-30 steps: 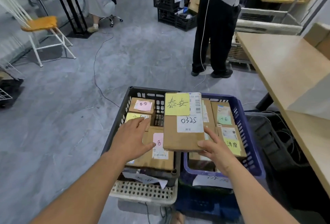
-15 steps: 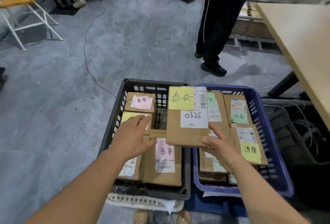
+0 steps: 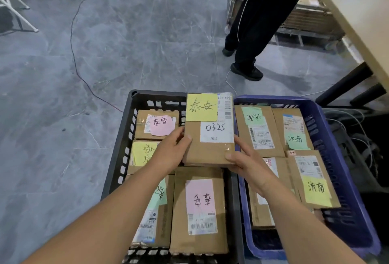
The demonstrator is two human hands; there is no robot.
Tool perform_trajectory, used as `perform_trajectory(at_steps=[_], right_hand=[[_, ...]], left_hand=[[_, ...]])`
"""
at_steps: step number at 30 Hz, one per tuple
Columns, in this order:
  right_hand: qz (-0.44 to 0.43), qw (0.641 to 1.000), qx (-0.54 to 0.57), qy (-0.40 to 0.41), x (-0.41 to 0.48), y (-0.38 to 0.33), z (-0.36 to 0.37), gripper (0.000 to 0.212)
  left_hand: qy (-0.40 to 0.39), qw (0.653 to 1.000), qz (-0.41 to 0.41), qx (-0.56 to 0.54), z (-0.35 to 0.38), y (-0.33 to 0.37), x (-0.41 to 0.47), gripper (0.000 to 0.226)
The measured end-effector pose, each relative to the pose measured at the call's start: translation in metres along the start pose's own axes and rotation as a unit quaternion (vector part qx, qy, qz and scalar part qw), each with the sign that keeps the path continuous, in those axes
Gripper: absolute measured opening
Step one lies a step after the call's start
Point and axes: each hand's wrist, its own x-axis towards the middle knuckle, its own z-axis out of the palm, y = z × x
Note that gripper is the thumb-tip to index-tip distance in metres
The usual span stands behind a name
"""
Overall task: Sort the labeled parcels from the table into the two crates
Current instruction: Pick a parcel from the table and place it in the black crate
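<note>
Two crates sit side by side on the floor: a black crate (image 3: 134,99) at 6 o'clock and a blue crate (image 3: 273,100) at 4 o'clock.

Both hands hold one brown parcel (image 3: 208,150) flat over the black crate's far right part, its right edge by the blue rim. It bears a yellow note reading 泰安, a white label with 0325, and a barcode sticker. The left hand (image 3: 170,154) grips its left edge and the right hand (image 3: 250,165) its near right corner, each with the thumb on top.

Four parcels show in the black crate:
- a pink-note box (image 3: 156,125) marked 泰安 at 11 o'clock
- a yellow-note box (image 3: 143,154) just nearer
- a green-note box (image 3: 155,217) at 7 o'clock
- a second pink-note box (image 3: 199,209) at 6 o'clock

Four show in the blue crate:
- a green-label box (image 3: 256,131) at 11 o'clock
- a green-tagged box (image 3: 293,131) reading 济南 at 1 o'clock
- a yellow-tagged box (image 3: 313,181) reading 济南 at 4 o'clock
- a half-hidden box (image 3: 261,211) under the right wrist
</note>
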Motion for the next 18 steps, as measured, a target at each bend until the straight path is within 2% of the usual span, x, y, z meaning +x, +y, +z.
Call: perform_trajectory(at_steps=[1,4,5,8,12,18], right_hand=[[0.0,0.999,-0.032,-0.001,0.006,-0.005,0.004,0.082],[-0.009,0.989,-0.144,0.039,0.029,-0.017,0.016,0.036],[-0.015,0.98,-0.188,0.058,0.038,-0.018,0.02,0.033],[-0.016,0.954,-0.284,0.094,0.063,-0.009,0.03,0.044],[0.028,0.929,-0.356,0.101,0.083,0.006,0.043,0.054],[0.088,0.898,-0.419,0.098,0.109,0.024,0.058,0.081]], left_hand=[[0.005,1.0,-0.005,-0.011,0.001,-0.004,0.008,0.034],[0.016,1.0,-0.014,-0.014,0.005,-0.017,0.026,0.035],[0.017,1.0,-0.015,-0.013,0.007,-0.02,0.031,0.035],[0.016,1.0,-0.026,0.005,0.015,-0.032,0.046,0.038],[0.021,0.996,-0.062,0.056,0.026,-0.05,0.07,0.044],[-0.011,0.989,-0.083,0.124,0.044,-0.078,0.091,0.044]])
